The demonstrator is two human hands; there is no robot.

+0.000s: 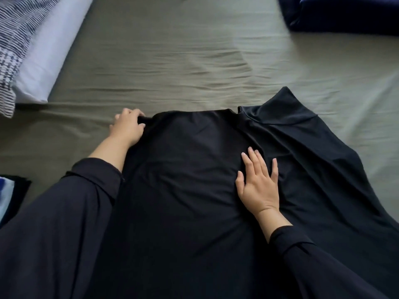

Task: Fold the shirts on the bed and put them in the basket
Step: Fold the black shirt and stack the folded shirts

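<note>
The left hand (pixel 127 128) gripped the far left corner of a black shirt (pixel 183 180), its fingers curled over the edge of the cloth. The right hand (pixel 258 182) lay flat on the middle of the shirt, fingers straight and slightly spread, pressing the fabric down and holding nothing. Both arms wore dark long sleeves.

The shirt lay spread across the near part of the bed (pixel 172 61), which was covered by a grey-green sheet with shallow wrinkles. The shirt's left portion had a straight far edge and looked already folded over. To the right, a raised collar (pixel 280 106) stood up, and beyond it the rest of the garment fanned out loosely toward the bed's right side.

The fabric looked thin, soft and smooth, with fine ripples under the flat hand. It would likely be light and limp, sliding easily rather than holding a crease, so it would need pinning with one palm while the other folded. The best places to take hold seemed to be the seamed edges, corners or the collar, where the cloth is thicker.

A white pillow (pixel 49 50) with a striped cover beside it lay at the far left. A dark blue item (pixel 345 16) sat at the far right. No basket was clearly visible.
</note>
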